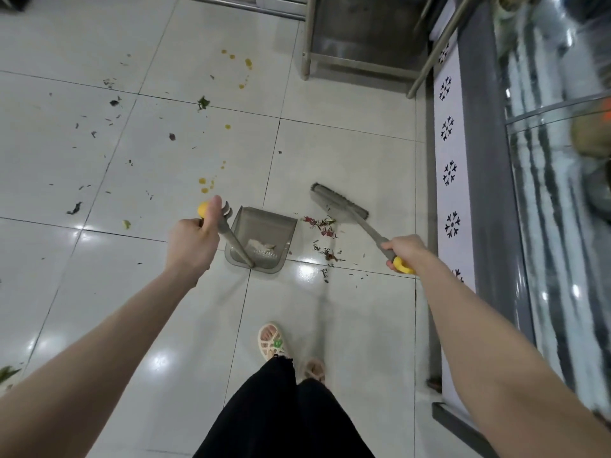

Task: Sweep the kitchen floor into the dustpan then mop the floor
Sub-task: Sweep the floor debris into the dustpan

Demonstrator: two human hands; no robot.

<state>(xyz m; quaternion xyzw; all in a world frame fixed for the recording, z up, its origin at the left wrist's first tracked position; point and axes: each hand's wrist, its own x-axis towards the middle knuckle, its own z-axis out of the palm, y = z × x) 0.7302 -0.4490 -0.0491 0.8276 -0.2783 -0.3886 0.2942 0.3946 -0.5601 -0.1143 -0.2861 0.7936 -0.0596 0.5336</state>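
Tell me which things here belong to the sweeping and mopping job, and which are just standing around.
Part of the job:
- broom, gripped by the right hand
- dustpan, held by the left hand
- red and green scraps beside the dustpan
- leaf bits scattered further out
- yellow spots

Just standing around:
- steel rack
- freezer with snowflake panel
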